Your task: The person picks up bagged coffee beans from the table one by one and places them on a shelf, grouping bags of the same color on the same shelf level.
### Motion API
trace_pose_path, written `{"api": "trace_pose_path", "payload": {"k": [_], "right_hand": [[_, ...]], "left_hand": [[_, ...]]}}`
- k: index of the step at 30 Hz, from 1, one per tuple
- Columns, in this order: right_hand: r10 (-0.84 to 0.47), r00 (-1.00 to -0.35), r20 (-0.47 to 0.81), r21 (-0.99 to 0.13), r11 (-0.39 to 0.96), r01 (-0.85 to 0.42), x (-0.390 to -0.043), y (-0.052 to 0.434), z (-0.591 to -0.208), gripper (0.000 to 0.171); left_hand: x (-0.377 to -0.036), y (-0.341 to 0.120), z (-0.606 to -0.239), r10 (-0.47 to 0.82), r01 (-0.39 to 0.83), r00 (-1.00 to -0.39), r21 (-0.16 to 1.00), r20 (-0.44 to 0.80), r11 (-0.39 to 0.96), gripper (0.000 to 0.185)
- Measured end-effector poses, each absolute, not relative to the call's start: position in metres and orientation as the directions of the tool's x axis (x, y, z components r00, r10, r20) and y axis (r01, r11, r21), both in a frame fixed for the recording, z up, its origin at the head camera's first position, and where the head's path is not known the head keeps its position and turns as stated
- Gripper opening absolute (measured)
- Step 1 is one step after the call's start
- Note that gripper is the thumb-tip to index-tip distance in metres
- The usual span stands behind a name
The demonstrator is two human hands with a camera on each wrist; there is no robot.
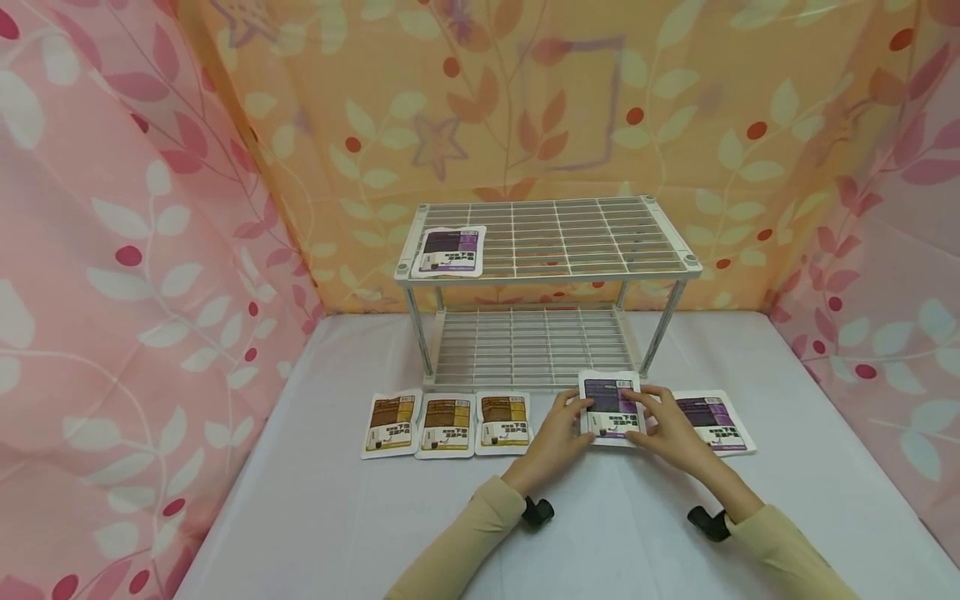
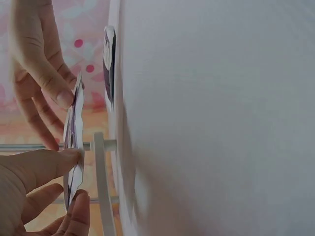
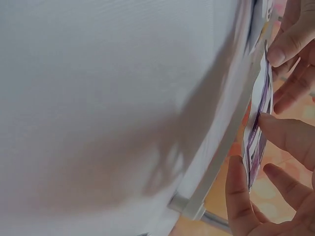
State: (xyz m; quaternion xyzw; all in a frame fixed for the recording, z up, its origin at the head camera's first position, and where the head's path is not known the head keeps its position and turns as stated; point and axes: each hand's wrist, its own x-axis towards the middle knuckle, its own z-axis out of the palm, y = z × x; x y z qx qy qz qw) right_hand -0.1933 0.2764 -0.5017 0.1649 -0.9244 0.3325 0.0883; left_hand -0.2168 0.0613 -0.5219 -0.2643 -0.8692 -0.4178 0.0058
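Note:
Both hands hold one purple-and-white pouch (image 1: 609,400) by its side edges, lifted just off the table in front of the rack. My left hand (image 1: 572,419) pinches its left edge and my right hand (image 1: 651,414) pinches its right edge. In the left wrist view the pouch (image 2: 74,142) is edge-on, between the thumb and fingers of my left hand (image 2: 74,177). The right wrist view also has the pouch (image 3: 259,123) edge-on, held by my right hand (image 3: 251,152). A second purple pouch (image 1: 714,422) lies flat beside my right hand.
A white two-tier wire rack (image 1: 551,275) stands at the back of the white table (image 1: 315,517), with a purple pouch (image 1: 450,250) on its top left corner. Three brown pouches (image 1: 446,425) lie in a row at front left. Patterned curtains enclose three sides.

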Motion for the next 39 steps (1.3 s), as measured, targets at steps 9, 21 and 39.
{"api": "trace_pose_path", "payload": {"k": [9, 21, 39], "right_hand": [[-0.274, -0.906, 0.322, -0.589, 0.691, -0.418, -0.197, 0.262, -0.496, 0.069], [-0.288, -0.866, 0.409, -0.550, 0.679, -0.486, -0.206, 0.241, -0.493, 0.071], [-0.348, -0.803, 0.484, -0.497, 0.646, -0.580, -0.212, 0.212, -0.480, 0.074]], "left_hand": [[-0.218, 0.048, -0.510, 0.421, 0.454, -0.870, 0.752, 0.257, 0.478, 0.054], [-0.223, 0.028, -0.506, 0.375, 0.472, -0.869, 0.766, 0.323, 0.435, 0.058], [-0.227, -0.005, -0.496, 0.375, 0.539, -0.838, 0.707, 0.396, 0.459, 0.063]]}}
